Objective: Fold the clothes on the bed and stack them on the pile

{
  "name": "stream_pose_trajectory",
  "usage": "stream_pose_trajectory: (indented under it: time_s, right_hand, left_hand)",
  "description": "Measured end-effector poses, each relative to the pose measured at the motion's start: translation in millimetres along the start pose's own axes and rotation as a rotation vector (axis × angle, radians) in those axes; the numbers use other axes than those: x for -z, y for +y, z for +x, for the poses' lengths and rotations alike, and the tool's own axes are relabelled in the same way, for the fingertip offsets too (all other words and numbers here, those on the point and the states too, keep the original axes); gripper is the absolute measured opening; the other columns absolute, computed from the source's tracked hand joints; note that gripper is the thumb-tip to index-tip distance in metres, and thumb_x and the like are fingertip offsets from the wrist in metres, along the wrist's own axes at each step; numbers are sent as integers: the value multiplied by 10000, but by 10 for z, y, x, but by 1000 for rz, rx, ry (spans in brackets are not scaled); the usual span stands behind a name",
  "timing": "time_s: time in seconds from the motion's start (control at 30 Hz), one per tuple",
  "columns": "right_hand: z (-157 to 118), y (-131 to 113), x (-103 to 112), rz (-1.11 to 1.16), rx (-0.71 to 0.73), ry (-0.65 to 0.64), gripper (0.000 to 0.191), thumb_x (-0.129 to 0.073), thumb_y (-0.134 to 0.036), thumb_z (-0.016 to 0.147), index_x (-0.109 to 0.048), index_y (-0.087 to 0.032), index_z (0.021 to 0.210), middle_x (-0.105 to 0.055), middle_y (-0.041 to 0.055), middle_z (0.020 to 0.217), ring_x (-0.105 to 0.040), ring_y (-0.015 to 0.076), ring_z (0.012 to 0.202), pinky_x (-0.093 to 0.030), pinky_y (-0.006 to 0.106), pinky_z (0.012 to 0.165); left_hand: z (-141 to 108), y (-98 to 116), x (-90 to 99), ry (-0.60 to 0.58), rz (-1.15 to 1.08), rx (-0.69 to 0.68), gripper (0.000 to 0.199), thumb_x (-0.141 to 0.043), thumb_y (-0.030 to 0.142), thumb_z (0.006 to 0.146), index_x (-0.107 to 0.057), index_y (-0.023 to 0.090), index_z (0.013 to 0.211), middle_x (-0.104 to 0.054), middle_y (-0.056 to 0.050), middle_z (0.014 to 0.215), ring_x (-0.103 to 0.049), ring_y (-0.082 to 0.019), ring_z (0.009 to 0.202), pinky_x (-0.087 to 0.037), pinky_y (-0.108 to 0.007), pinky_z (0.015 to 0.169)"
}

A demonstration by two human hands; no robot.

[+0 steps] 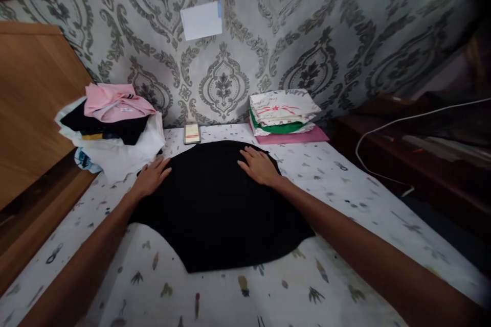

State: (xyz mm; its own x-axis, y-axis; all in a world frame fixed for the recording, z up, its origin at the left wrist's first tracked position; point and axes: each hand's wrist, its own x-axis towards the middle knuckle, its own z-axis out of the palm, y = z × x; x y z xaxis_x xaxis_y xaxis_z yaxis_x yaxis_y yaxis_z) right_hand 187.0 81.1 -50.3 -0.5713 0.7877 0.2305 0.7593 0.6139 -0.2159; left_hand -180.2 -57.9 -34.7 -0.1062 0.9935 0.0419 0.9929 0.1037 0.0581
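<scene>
A black shirt (pixel 215 204) lies spread out on the white patterned bedsheet (pixel 276 291). My left hand (pixel 152 176) rests on its left edge, fingers stretched out and pointing away from me. On the upper right part of the shirt lies my right hand (pixel 259 164), flat with the fingers extended. Neither hand grips the cloth. Close beyond my left hand is a loose heap of clothes with a pink garment (pixel 115 101) on top and black and white pieces beneath.
At the back right stands a stack of folded clothes (pixel 284 110). A phone-like object (pixel 192 133) lies near the wall. A wooden cabinet (pixel 38 102) borders the left, and a white cable (pixel 387 125) hangs on the right. Pale paper (pixel 202 21) is on the patterned wall.
</scene>
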Motion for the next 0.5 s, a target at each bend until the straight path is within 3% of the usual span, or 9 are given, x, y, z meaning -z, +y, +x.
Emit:
stream_pose_trajectory:
  time_s: [0.1, 0.23, 0.37, 0.5]
  right_hand:
    - [26, 15, 104, 146, -112, 105, 379, -430, -251, 975, -651, -156, 1269, -601, 139, 1388, -521, 253, 1317, -383, 383, 1120]
    - [118, 233, 265, 265, -448, 253, 405, -433, -104, 886, -675, -181, 1202, -649, 122, 1257, -604, 249, 1158, -464, 352, 995]
    - [132, 480, 293, 310, -577, 199, 291, -569, -133, 804, -711, -149, 1058, -724, 99, 965, -674, 243, 897, -517, 339, 815]
    - [36, 588, 251, 393, -556, 197, 276, -583, -95, 773, -707, -140, 1016, -723, 71, 912, -670, 189, 834, -505, 278, 774]
  left_hand:
    - [-100, -62, 46, 21, -3, 26, 548, -297, 437, 1008, -430, 175, 1471, -453, -157, 1554, -451, -311, 1413, -352, -508, 1141]
    - [-54, 232, 159, 126, -78, -32, 444, -370, 383, 976, -543, 164, 1321, -624, -142, 1347, -597, -299, 1227, -446, -444, 1061]
    - [257, 889, 278, 186, -273, -264, 342, -429, 354, 967, -590, 190, 1220, -650, -107, 1255, -612, -259, 1165, -470, -410, 1030]
    - [735, 1704, 297, 157, -342, -431, 269, -454, 248, 962, -617, 231, 1176, -669, -67, 1134, -637, -214, 1074, -491, -372, 979]
